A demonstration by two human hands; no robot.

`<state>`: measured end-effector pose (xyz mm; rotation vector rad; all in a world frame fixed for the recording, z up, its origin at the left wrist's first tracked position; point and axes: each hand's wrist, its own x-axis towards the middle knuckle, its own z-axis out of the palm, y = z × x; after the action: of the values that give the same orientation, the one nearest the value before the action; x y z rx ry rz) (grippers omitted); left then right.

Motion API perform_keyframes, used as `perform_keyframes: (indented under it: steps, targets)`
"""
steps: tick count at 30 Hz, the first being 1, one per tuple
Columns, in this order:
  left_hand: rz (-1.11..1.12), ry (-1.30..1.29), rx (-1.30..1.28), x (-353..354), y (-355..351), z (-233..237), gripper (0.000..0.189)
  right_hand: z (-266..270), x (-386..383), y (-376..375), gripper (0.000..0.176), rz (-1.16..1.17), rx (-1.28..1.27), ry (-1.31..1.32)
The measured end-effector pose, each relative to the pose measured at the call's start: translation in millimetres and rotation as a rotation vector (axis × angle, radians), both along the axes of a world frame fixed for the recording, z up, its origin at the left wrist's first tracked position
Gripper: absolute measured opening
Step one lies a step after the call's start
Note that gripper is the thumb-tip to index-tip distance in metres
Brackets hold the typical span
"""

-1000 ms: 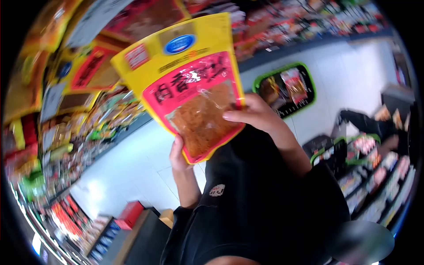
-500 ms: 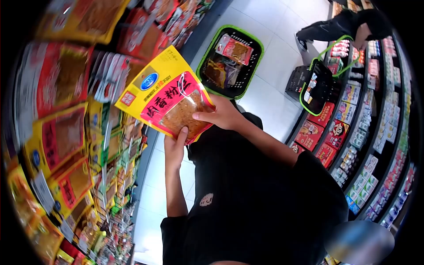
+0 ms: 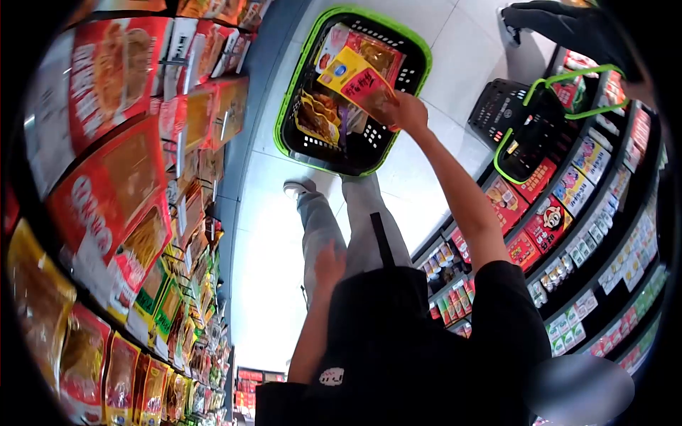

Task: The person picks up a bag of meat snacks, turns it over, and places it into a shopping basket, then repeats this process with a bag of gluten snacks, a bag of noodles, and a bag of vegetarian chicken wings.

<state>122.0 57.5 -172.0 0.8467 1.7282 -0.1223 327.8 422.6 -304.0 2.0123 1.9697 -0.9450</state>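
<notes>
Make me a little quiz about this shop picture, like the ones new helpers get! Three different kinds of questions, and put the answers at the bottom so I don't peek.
1. Which hand is holding the yellow and pink packet?

2. What colour is the rim of the basket seen behind that packet?
A) blue
B) green
C) red

3. True or false: the left hand is gripping the basket's rim.

Key:
1. The right hand.
2. B, green.
3. False: the left hand shows in front of a grey trouser leg, apart from the basket.
</notes>
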Motion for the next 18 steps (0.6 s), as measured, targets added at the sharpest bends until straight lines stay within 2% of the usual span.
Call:
perform_keyframes:
  steps: [4,5,7,8,10,11,13,14,16,18]
  targets:
    - [-0.087,0.146,-0.195,5.4,-41.8,-7.4,0.052,-66.3,-15.9,33.9,0.029,0.148,-0.029,-0.099]
    - [-0.112,0.168,-0.208,5.7,-53.3,-5.0,0.051,-52.3,-24.7,50.0,0.028,0.219,-0.106,-0.047]
    - [-0.16,0.212,-0.21,6.6,-74.8,-11.5,0.048,-100.1,-17.7,69.1,0.03,0.24,-0.055,-0.078]
    - [-0.166,0.154,-0.269,8.7,-84.2,-14.9,0.047,-119.7,-16.2,76.7,0.031,0.223,-0.062,-0.132]
    - [-0.179,0.025,-0.383,15.5,-101.2,-18.6,0.045,-137.5,-17.5,93.8,0.036,0.201,0.212,-0.215]
    - [-0.152,-0.005,-0.341,18.4,-100.2,-17.6,0.044,-140.8,-17.9,100.4,0.039,0.189,0.357,-0.256]
    - [-0.091,-0.058,-0.252,24.8,-97.1,-15.9,0.04,-140.1,-22.1,103.0,0.045,0.235,0.428,-0.303]
    - [-0.051,-0.039,-0.331,27.9,-96.0,-14.0,0.04,-137.2,-26.5,103.8,0.048,0.262,0.463,-0.32]
    - [0.034,0.009,-0.482,21.7,-34.5,6.5,0.039,-143.6,-29.8,84.2,0.055,0.376,0.523,-0.241]
    - [0.092,0.149,-0.392,20.5,-50.6,2.7,0.04,-133.9,-40.2,64.9,0.055,0.442,0.574,-0.105]
